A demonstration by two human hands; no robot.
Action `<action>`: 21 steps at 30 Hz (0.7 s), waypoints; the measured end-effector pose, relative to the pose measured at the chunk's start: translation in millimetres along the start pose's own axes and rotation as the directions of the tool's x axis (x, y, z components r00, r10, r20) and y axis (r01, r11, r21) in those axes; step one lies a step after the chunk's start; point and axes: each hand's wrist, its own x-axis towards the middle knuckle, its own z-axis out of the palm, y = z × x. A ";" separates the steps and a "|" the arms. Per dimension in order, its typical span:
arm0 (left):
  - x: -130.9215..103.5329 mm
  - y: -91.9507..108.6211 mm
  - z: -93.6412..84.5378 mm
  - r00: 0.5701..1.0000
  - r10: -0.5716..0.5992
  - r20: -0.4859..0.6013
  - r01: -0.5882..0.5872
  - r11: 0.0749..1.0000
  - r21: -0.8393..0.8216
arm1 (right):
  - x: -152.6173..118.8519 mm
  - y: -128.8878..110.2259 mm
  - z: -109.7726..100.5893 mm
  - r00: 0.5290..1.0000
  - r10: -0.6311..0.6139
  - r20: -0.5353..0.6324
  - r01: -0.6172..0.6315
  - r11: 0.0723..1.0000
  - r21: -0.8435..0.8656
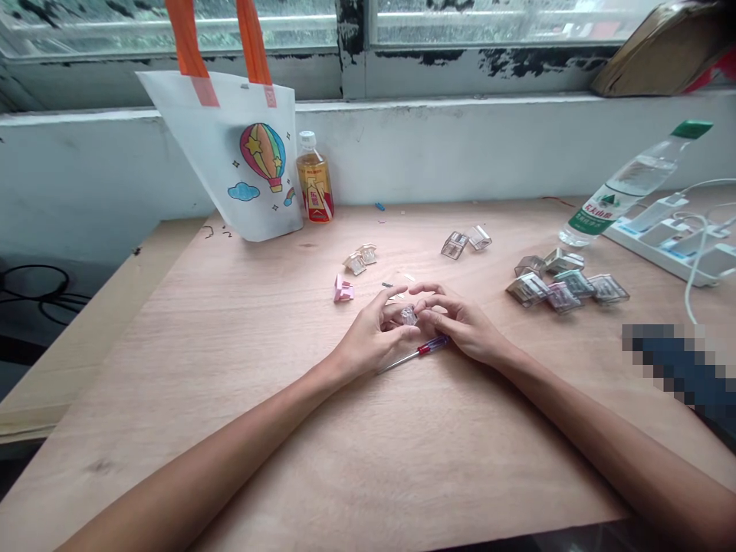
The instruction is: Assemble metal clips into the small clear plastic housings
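Pinched in left hand (pixel 371 330) and right hand (pixel 468 330), screwdriver (pixel 425 349) toward five o'clock: clear piece (pixel 409 315), likely light, stiff, best edge-gripped.

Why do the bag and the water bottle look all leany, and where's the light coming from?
Head view: a wide lens probably stretches the bag and water bottle near the sides; daylight enters through the windows; soft shadow beside the right forearm; a patch at the right is blocky; the clear piece is too small to see well.
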 end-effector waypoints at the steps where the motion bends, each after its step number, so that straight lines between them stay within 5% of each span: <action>1: 0.0 1.0 0.3 1.000 0.008 -0.001 -0.008 1.000 -0.007 | -0.4 0.1 -0.8 1.000 0.007 0.007 -0.007 1.000 0.000; 21: 0.7 6.5 0.0 0.998 0.029 0.064 -0.023 0.995 -0.092 | 1.4 5.8 -8.7 0.997 0.032 0.071 -0.028 0.998 -0.061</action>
